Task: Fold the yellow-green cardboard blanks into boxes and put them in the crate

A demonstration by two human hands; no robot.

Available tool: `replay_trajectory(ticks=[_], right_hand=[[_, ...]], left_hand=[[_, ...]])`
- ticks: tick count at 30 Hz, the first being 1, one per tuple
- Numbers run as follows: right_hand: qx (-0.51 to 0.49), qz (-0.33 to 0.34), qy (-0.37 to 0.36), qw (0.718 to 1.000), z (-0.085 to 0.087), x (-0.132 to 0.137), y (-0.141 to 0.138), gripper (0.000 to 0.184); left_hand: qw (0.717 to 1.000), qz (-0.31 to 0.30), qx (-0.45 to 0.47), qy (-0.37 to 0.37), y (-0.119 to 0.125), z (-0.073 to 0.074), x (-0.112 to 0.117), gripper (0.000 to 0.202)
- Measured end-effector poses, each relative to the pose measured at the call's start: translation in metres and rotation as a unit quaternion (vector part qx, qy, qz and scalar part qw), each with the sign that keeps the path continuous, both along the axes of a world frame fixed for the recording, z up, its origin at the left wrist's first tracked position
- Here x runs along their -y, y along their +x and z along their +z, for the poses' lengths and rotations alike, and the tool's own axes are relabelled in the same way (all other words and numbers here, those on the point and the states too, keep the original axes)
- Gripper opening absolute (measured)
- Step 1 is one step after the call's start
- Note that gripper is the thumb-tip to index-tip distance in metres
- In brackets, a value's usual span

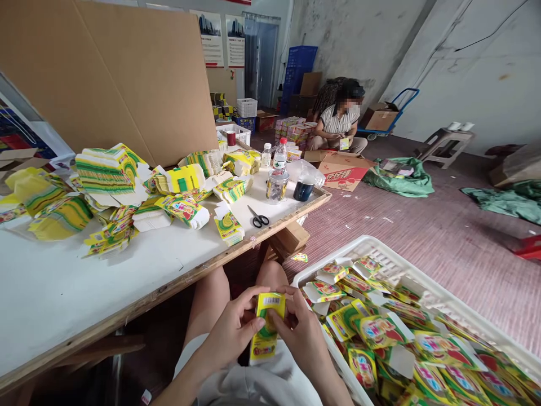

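Carton: one small yellow carton [266, 324], barcode end up, is held over the lap at six o'clock in the view, between both hands.
Left hand: the left hand [234, 332] curls round the carton's left edge, thumb across its face and fingers tucked behind, so it is closed on it.
Right hand: the right hand [302, 332] pinches the top right corner, with its fingertips bent onto the upper flap.
Carton state: it looks partly shaped. I cannot tell whether the end flaps are tucked in.
Done, by my reckoning: the crate [372, 243] at four o'clock from the hands is heaped with loose cartons [380, 330], many of them opened out, so a good share looks finished.
Left, by my reckoning: stacks [107, 169] of flat yellow-green blanks lie on the table [51, 293] at ten o'clock, several piles deep and not yet folded. That puts the work somewhere in the middle, with plenty to go.
Table edge: scissors [257, 218] lie at twelve o'clock from the hands, near the far corner, with a jar [276, 185] and a bottle [280, 153] beyond them.
Backdrop: a big cardboard sheet [127, 73] leans behind the stacks.
Other person: a co-worker [340, 121] crouches on the floor at one o'clock, well apart, holding a small box.
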State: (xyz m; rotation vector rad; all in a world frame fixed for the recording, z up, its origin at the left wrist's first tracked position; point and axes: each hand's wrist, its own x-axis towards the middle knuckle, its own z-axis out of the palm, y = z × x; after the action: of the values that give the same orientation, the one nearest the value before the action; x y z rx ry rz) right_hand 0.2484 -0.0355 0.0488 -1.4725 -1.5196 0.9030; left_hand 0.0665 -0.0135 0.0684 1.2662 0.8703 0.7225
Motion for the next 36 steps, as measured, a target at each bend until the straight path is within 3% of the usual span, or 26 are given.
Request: replay_trajectory(ticks=[5,7,9,11,13,15,18,20,23,27,29,31,33,34,36], right_hand=[[-0.019,-0.013,0.039,0.999,-0.005,0.004,0.009,0.026],[-0.034,-0.032,0.063,0.997,-0.008,0.005,0.015,0.025],[0.007,-0.089,0.123,0.988,-0.005,0.006,0.027,0.022],[0.115,-0.196,0.207,0.952,0.004,0.006,0.043,0.025],[0.216,-0.301,0.26,0.892,0.015,0.006,0.06,0.037],[0.254,-0.335,0.273,0.865,0.02,0.008,0.071,0.046],[0.202,-0.259,0.258,0.908,0.011,0.01,0.07,0.035],[0.132,-0.212,0.215,0.944,-0.003,0.011,0.058,0.025],[0.0,-0.191,0.117,0.975,-0.016,0.009,0.032,0.026],[-0.184,-0.16,0.038,0.969,-0.013,-0.001,0.001,0.042],[-0.264,-0.145,0.015,0.953,-0.008,-0.008,-0.008,0.046],[-0.333,-0.138,-0.011,0.933,-0.003,-0.013,-0.011,0.046],[-0.382,-0.133,-0.034,0.914,0.0,-0.015,-0.01,0.042],[-0.395,-0.13,-0.042,0.908,0.001,-0.014,-0.009,0.041],[-0.405,-0.119,-0.053,0.905,0.001,-0.01,-0.009,0.041]], left_hand=[[1.0,0.017,-0.005,-0.008,0.012,-0.001,-0.001,0.049],[1.0,0.002,0.001,0.022,0.021,-0.003,-0.002,0.049],[0.995,-0.008,-0.016,0.101,0.027,-0.005,-0.011,0.056],[0.965,0.048,-0.107,0.235,0.025,-0.008,-0.034,0.065],[0.883,0.169,-0.252,0.358,0.013,-0.013,-0.068,0.066],[0.854,0.227,-0.29,0.367,-0.005,-0.02,-0.106,0.065],[0.834,0.246,-0.326,0.372,-0.032,-0.033,-0.147,0.047],[0.821,0.245,-0.337,0.39,-0.045,-0.04,-0.156,0.03],[0.793,0.258,-0.329,0.443,-0.053,-0.046,-0.142,0.029],[0.75,0.266,-0.272,0.541,-0.043,-0.044,-0.09,0.035],[0.736,0.226,-0.233,0.595,-0.03,-0.043,-0.058,0.037],[0.726,0.123,-0.181,0.652,-0.017,-0.043,-0.028,0.043],[0.75,0.053,-0.134,0.646,-0.006,-0.042,-0.006,0.048],[0.782,0.048,-0.108,0.612,-0.002,-0.04,0.0,0.049],[0.875,0.107,-0.04,0.47,0.003,-0.034,0.006,0.048]])
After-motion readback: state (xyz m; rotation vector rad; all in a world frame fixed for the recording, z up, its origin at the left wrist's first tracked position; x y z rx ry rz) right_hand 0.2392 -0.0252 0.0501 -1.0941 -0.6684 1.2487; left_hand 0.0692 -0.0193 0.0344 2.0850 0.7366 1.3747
